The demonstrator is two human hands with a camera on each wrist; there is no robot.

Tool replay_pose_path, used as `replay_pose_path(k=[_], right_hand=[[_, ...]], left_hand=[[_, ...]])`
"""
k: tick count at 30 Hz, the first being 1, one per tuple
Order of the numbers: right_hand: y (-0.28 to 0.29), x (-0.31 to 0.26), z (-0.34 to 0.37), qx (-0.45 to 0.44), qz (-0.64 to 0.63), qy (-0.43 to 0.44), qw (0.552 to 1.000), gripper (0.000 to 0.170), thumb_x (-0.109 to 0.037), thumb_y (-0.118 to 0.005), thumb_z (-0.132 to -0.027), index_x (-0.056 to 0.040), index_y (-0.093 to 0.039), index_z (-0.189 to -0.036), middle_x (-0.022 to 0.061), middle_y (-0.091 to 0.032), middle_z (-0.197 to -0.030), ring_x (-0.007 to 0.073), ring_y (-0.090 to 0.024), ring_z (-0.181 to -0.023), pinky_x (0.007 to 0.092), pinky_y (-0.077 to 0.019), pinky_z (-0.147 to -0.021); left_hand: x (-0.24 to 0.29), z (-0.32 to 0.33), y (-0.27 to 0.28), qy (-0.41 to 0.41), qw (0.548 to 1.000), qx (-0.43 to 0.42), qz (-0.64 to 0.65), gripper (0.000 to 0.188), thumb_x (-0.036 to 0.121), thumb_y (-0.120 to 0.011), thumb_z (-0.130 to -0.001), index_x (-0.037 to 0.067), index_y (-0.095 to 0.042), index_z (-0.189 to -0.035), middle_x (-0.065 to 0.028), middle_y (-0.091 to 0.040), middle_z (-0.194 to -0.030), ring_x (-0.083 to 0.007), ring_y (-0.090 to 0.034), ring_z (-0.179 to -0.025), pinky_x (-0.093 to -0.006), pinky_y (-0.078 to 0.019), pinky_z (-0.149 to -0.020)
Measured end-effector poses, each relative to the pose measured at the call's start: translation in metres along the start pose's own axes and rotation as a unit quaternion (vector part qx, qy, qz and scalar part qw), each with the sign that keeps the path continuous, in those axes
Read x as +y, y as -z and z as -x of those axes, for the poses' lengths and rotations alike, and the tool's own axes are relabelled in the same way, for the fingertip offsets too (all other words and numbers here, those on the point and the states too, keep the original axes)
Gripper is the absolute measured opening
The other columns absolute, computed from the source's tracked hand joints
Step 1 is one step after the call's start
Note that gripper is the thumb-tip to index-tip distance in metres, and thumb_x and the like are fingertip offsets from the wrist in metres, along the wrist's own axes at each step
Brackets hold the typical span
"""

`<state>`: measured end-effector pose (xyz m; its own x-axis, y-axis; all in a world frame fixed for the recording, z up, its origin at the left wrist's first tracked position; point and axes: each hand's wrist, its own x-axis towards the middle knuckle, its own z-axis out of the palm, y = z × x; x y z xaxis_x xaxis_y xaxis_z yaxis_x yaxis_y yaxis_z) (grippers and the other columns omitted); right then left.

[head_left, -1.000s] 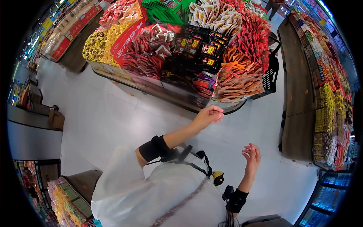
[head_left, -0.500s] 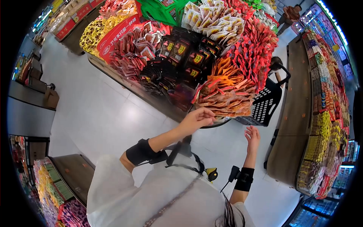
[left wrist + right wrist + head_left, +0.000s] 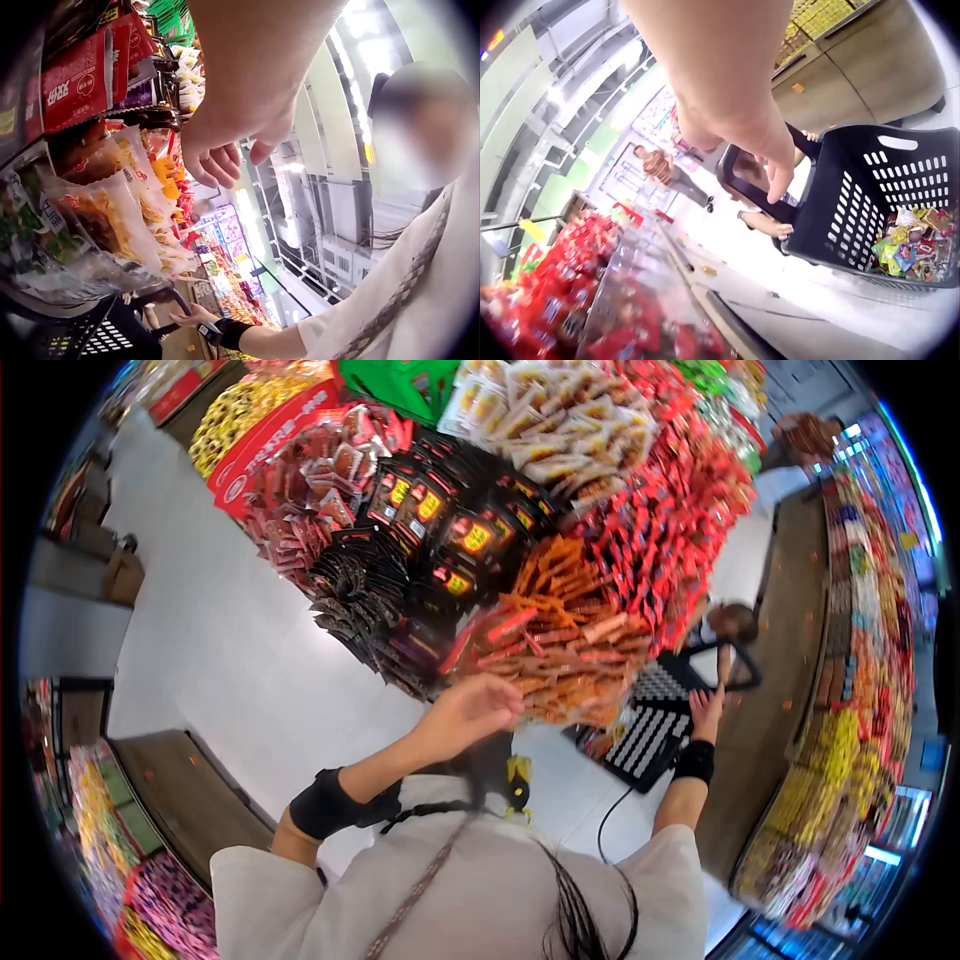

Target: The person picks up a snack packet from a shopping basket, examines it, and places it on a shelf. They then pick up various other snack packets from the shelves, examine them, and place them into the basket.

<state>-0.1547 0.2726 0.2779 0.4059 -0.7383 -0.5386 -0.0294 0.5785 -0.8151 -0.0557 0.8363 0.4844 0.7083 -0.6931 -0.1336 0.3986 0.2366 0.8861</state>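
Note:
My left hand [image 3: 475, 710] hovers at the front corner of a snack display, its fingers loosely bent with nothing in them. Orange-brown snack packets [image 3: 570, 670] lie beside it, and clear-wrapped packets [image 3: 112, 217] show below it in the left wrist view. My right hand [image 3: 706, 712] reaches to the handle [image 3: 750, 193] of a black shopping basket [image 3: 817, 225], fingers fairly straight, one fingertip overlapping the bar. Small colourful wrapped snacks [image 3: 911, 251] lie inside the basket. Another person's hand [image 3: 778, 227] holds the basket from the far side.
Black packets [image 3: 470, 540] and red packets [image 3: 660, 530] fill the display. A long shelf [image 3: 770, 690] of snacks runs along the right. Further back stands a person in a striped top [image 3: 658, 166]. A low counter [image 3: 190, 780] is at left.
The view has moved closer to the display and basket. My right hand has gone forward to the basket's handle. The left hand stays loosely bent near the display corner.

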Motion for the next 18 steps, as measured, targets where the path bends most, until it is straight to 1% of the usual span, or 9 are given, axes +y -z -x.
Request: replay_pose_path(k=[2, 3, 8, 9, 10, 11, 13, 16, 18], right_hand=[[0.033, -0.020, -0.069, 0.073, 0.016, -0.038, 0.997, 0.090, -0.054, -0.061, -0.068, -0.0080, -0.019, -0.133, 0.0166, -0.027, -0.131, 0.0310, -0.033, -0.117, 0.0417, -0.0351, -0.094], [0.015, -0.027, -0.047, 0.118, 0.054, -0.015, 0.991, 0.081, -0.051, -0.058, -0.072, -0.0119, -0.021, -0.133, 0.0137, -0.030, -0.128, 0.0270, -0.033, -0.116, 0.0410, -0.0349, -0.093], [0.033, -0.013, -0.056, 0.172, 0.168, 0.029, 0.970, 0.058, -0.036, -0.043, -0.081, -0.0063, -0.029, -0.129, 0.0143, -0.042, -0.120, 0.0245, -0.046, -0.101, 0.0387, -0.0398, -0.083], [0.052, -0.004, -0.053, 0.160, 0.423, 0.066, 0.890, 0.055, -0.027, -0.044, -0.079, -0.0054, -0.031, -0.128, 0.0153, -0.045, -0.118, 0.0260, -0.049, -0.099, 0.0368, -0.0408, -0.082], [0.075, 0.006, -0.042, 0.145, 0.750, 0.118, 0.634, 0.052, -0.018, -0.045, -0.078, -0.0045, -0.034, -0.127, 0.0164, -0.048, -0.115, 0.0274, -0.051, -0.097, 0.0348, -0.0419, -0.081], [0.100, 0.015, -0.025, 0.156, 0.816, 0.150, 0.537, 0.051, -0.009, -0.045, -0.076, -0.0036, -0.036, -0.126, 0.0175, -0.051, -0.112, 0.0288, -0.054, -0.094, 0.0328, -0.0429, -0.080], [0.161, 0.046, -0.016, 0.073, 0.566, 0.385, 0.725, 0.035, -0.005, -0.044, -0.074, 0.0035, -0.051, -0.107, 0.0173, -0.056, -0.100, 0.0279, -0.055, -0.088, 0.0327, -0.0441, -0.074], [0.184, 0.078, 0.038, 0.234, 0.614, 0.236, 0.716, 0.031, -0.005, -0.045, -0.074, 0.0042, -0.052, -0.103, 0.0172, -0.056, -0.098, 0.0279, -0.055, -0.086, 0.0331, -0.0444, -0.074], [0.182, 0.092, 0.070, 0.276, 0.631, 0.166, 0.706, 0.029, -0.005, -0.046, -0.073, 0.0047, -0.053, -0.100, 0.0171, -0.057, -0.096, 0.0278, -0.056, -0.085, 0.0334, -0.0445, -0.073]], left_hand=[[0.002, -0.004, -0.002, 0.013, 1.000, 0.011, 0.003, 0.022, 0.006, -0.051, -0.084, 0.001, -0.047, -0.105, -0.0067, -0.053, -0.100, -0.0147, -0.052, -0.095, -0.0284, -0.0413, -0.084], [0.001, -0.007, -0.002, 0.013, 1.000, 0.011, -0.003, 0.022, 0.006, -0.051, -0.084, 0.002, -0.047, -0.105, -0.0061, -0.053, -0.100, -0.0143, -0.052, -0.095, -0.0281, -0.0411, -0.084], [0.003, -0.029, -0.004, 0.053, 0.997, 0.058, -0.026, 0.021, 0.009, -0.053, -0.084, 0.005, -0.049, -0.104, -0.0041, -0.055, -0.102, -0.0113, -0.052, -0.097, -0.0269, -0.0418, -0.083], [0.003, -0.034, -0.005, 0.045, 0.997, 0.060, -0.024, 0.021, 0.009, -0.053, -0.084, 0.005, -0.049, -0.104, -0.0040, -0.055, -0.101, -0.0113, -0.052, -0.097, -0.0269, -0.0417, -0.083], [0.004, -0.038, -0.004, 0.035, 0.997, 0.061, -0.024, 0.021, 0.009, -0.053, -0.084, 0.005, -0.049, -0.104, -0.0040, -0.055, -0.101, -0.0113, -0.052, -0.098, -0.0269, -0.0416, -0.083], [0.005, -0.042, -0.004, 0.024, 0.997, 0.065, -0.023, 0.021, 0.009, -0.053, -0.084, 0.005, -0.049, -0.104, -0.0039, -0.055, -0.101, -0.0114, -0.052, -0.098, -0.0268, -0.0416, -0.083], [0.009, -0.047, 0.000, 0.019, 0.998, 0.047, -0.023, 0.022, 0.007, -0.051, -0.084, 0.002, -0.047, -0.105, -0.0074, -0.054, -0.100, -0.0141, -0.052, -0.095, -0.0277, -0.0415, -0.083], [0.006, -0.055, 0.006, 0.027, 0.999, 0.037, -0.012, 0.023, 0.009, -0.052, -0.084, 0.002, -0.046, -0.105, -0.0076, -0.053, -0.100, -0.0142, -0.052, -0.095, -0.0273, -0.0409, -0.083], [0.011, -0.060, 0.008, 0.017, 0.999, 0.021, -0.020, 0.023, 0.010, -0.052, -0.084, 0.001, -0.046, -0.105, -0.0079, -0.053, -0.100, -0.0142, -0.052, -0.095, -0.0271, -0.0410, -0.082]])
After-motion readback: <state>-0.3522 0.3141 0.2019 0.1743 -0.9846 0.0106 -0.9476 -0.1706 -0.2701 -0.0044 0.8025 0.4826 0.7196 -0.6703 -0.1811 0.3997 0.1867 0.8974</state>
